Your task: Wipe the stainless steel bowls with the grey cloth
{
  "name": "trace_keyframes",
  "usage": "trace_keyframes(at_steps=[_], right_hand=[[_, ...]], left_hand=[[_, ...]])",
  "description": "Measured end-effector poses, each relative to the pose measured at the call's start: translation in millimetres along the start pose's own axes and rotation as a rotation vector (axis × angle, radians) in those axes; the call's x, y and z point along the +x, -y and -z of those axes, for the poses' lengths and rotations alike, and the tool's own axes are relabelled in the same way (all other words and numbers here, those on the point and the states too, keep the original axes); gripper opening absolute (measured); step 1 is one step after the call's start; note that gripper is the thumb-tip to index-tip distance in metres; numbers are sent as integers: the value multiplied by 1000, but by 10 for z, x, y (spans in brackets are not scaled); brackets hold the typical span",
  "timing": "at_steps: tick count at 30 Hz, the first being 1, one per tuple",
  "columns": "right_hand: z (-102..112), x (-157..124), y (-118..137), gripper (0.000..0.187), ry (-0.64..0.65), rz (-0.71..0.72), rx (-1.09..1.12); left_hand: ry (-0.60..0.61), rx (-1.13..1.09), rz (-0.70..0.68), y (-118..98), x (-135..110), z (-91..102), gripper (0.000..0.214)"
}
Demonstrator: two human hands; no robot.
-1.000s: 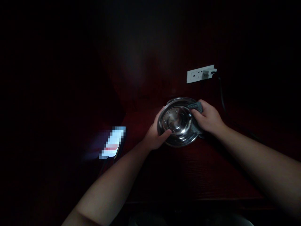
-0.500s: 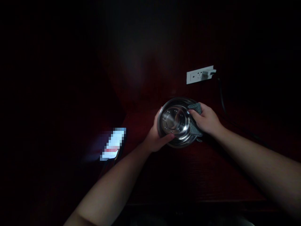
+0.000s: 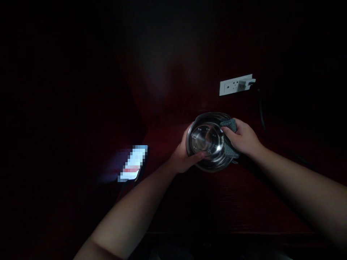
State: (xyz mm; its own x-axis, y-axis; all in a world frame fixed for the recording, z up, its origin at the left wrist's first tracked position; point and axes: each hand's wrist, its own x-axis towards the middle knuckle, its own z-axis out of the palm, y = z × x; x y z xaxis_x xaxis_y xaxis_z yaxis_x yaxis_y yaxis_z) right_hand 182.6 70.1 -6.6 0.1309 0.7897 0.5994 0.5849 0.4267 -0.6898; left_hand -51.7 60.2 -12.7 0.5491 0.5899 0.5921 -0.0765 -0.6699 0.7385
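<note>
A shiny round metal bowl [image 3: 207,139] is held between my two hands, its open mouth facing me. My left hand [image 3: 184,155] grips its left side, the thumb lying over the rim onto the inside and the fingers hidden behind the wall. On the right side, my right hand [image 3: 244,137] pinches a grey-green cloth [image 3: 231,148] over the rim. The thumb presses the cloth on the inner side; the other fingers are mostly out of sight behind the bowl.
A phone with a lit, blurred-out screen [image 3: 133,164] stands at the left. On the dark red back panel is a white wall socket [image 3: 235,85] with a plug in it. A black cable [image 3: 261,112] runs down from there to the right. The surroundings are very dark.
Everything in view has shifted slightly to the right, the socket and phone included. Both hands keep their hold on the bowl and cloth, and the bowl looks slightly turned.
</note>
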Motion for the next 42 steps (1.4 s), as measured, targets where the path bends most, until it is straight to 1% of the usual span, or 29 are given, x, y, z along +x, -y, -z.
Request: trace_keyframes(at_steps=[9,15,25,42], right_hand=[[14,14,10,16,16,12,-43],[8,17,-1,17,11,20,-37],[-1,8,-13,15,23,8,-46],[5,17,-20,19,61,17,-61]], left_hand=[[0,-22,11,31,-20,-20,96],[18,-45,46,57,-26,-35,101],[29,-68,56,27,-41,-36,99],[37,-96,59,15,-35,-37,98]])
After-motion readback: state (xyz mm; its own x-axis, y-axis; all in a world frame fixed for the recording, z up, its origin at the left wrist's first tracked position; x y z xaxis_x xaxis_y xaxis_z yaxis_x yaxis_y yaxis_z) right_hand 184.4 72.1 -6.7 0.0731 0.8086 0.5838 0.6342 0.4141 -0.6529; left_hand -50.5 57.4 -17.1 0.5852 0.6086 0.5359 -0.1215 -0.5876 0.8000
